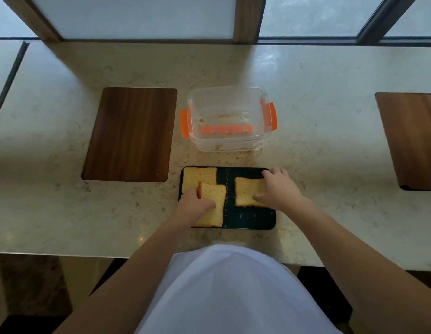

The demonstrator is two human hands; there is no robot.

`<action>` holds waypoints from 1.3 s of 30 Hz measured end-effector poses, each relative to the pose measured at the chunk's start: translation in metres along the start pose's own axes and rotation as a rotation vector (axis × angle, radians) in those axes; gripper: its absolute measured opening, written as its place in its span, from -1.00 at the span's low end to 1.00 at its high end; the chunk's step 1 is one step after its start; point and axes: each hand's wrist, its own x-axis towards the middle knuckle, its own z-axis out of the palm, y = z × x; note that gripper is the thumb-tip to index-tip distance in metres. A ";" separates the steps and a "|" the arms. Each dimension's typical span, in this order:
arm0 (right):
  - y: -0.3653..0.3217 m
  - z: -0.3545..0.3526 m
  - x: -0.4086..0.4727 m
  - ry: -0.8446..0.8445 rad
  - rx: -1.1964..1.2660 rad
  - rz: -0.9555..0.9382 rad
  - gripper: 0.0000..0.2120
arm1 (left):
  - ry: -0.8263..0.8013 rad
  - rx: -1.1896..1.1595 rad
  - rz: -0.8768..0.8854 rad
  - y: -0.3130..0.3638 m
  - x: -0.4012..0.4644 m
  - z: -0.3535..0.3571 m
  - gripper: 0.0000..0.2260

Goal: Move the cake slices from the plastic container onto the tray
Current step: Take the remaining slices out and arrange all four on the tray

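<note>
Three cake slices [201,175] lie on the dark tray [248,220]. My left hand [194,209] fingers grip the near-left slice [213,203]; my right hand [280,189] fingers hold the right slice [245,191]. Beyond my fingers, the plastic container [227,118] sits on the counter [318,145].

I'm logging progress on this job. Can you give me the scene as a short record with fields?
container: clear, orange clips, only crumbs inside
tray: dark, on the counter in front of the container
cake slices on tray: three visible
left hand: grips near-left slice, which overlaps far-left slice
right hand: on right slice
</note>
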 end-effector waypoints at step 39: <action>-0.015 0.031 -0.046 -0.007 0.895 0.084 -0.54 | 0.006 -0.113 0.007 0.015 0.022 0.018 -0.66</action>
